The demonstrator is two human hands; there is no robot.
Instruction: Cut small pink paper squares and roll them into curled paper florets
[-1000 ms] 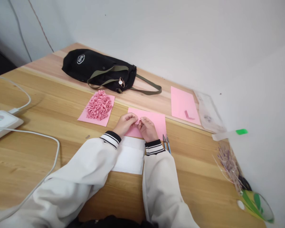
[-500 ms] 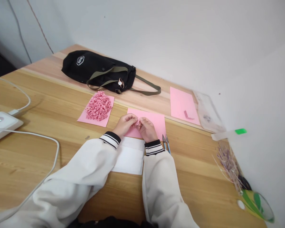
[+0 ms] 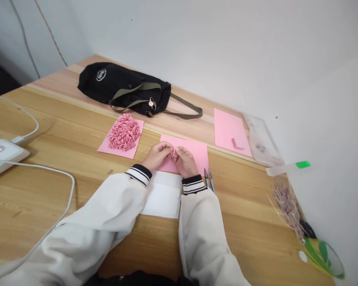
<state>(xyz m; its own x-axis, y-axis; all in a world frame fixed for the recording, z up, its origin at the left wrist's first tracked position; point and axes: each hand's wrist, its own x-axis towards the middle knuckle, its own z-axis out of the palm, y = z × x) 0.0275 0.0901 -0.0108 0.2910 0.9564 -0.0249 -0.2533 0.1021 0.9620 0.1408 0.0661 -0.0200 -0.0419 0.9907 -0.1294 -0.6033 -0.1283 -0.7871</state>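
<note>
My left hand and my right hand meet fingertip to fingertip over a pink sheet of paper. Both are closed in a pinch on a small pink piece, mostly covered by the fingers; its exact kind does not show. Under my wrists lies a folded white sheet. Blue-handled thread snips rest beside my right cuff. To the left of my hands, a heap of pink beaded flower stamens sits on another pink sheet.
Behind lies a black bag with a watch on it. A pink sheet with a small folded strip is at back right, near a clear plastic bag. Dried stems lie right; a white power strip left.
The small pink piece between my fingertips has shifted slightly, with a tiny movement of the fingers. Everything else stays in place.
</note>
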